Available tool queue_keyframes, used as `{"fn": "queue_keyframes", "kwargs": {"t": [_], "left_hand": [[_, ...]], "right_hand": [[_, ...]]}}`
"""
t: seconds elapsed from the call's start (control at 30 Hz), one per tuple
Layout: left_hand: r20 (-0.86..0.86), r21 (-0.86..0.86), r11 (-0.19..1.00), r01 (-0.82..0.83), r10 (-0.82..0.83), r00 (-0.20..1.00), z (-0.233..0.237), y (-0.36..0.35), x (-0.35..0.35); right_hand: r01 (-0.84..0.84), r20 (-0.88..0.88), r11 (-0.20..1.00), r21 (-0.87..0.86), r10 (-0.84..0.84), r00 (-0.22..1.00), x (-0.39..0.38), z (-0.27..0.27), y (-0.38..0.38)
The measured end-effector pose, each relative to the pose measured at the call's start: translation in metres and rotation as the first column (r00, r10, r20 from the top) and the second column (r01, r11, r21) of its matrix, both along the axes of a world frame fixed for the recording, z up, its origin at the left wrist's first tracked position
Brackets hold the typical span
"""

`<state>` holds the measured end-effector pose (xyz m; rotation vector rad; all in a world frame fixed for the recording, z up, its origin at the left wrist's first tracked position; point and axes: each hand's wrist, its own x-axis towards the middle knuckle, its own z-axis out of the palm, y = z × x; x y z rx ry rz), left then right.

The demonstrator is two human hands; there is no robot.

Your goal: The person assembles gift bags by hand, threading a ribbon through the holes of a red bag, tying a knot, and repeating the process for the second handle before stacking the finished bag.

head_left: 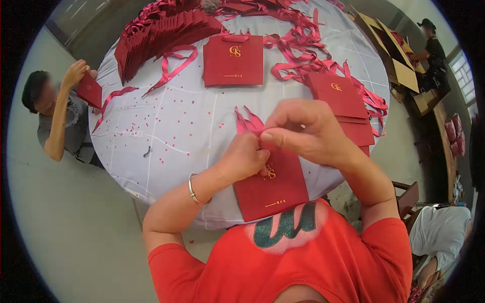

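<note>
A red paper bag with gold lettering (273, 189) lies at the table's near edge, against my red shirt. My left hand (244, 157) is closed at the bag's top edge, around the base of a pink ribbon (248, 121) whose ends stick up beyond the fingers. Just to its right, my right hand (299, 132) pinches with thumb and forefinger at the ribbon by the bag's top; what sits between those fingertips is too small to make out. The two hands almost touch.
Another red bag (233, 60) lies ahead on the round, white-covered table (202, 118). Stacked bags (341, 98) sit at right, a long row (161, 43) at back left, ribbons (303, 55) behind. A person (60, 113) holds a bag at left; others are at right near cartons (389, 50).
</note>
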<state>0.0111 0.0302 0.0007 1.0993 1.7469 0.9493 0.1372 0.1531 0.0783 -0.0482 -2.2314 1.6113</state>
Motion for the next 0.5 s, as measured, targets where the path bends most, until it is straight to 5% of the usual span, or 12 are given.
{"fn": "queue_keyframes", "kwargs": {"t": [0.03,0.07,0.17,0.23,0.33,0.43,0.5], "left_hand": [[0.000,-0.001,1.000,-0.001,0.001,1.000,0.004,-0.001,-0.001],[-0.003,0.046,0.999,0.013,-0.013,1.000,0.008,-0.002,-0.001],[0.073,0.034,0.999,0.025,-0.027,0.997,0.011,-0.002,-0.005],[0.149,-0.020,0.999,0.028,-0.025,0.989,0.012,0.000,-0.007],[0.148,-0.068,0.998,0.005,0.005,0.989,0.019,0.000,-0.007],[0.136,-0.136,0.991,0.011,0.008,0.991,0.020,0.001,-0.005],[0.118,-0.074,0.997,-0.002,0.011,0.993,0.017,0.001,-0.005]], "right_hand": [[0.067,-0.036,0.939,0.338,-0.059,0.998,0.003,-0.004,0.003],[0.105,-0.051,0.863,0.494,-0.092,0.994,0.006,-0.011,0.007],[0.119,0.046,0.805,0.581,-0.178,0.983,0.015,-0.031,0.015],[0.163,0.031,0.851,0.500,-0.205,0.978,0.019,-0.039,0.019],[0.376,0.029,0.915,0.149,-0.384,0.923,0.030,-0.031,0.020],[0.340,-0.297,0.906,0.251,-0.262,0.918,0.033,-0.020,0.037],[0.306,-0.259,0.939,0.160,-0.259,0.930,0.035,-0.020,0.035]]}}
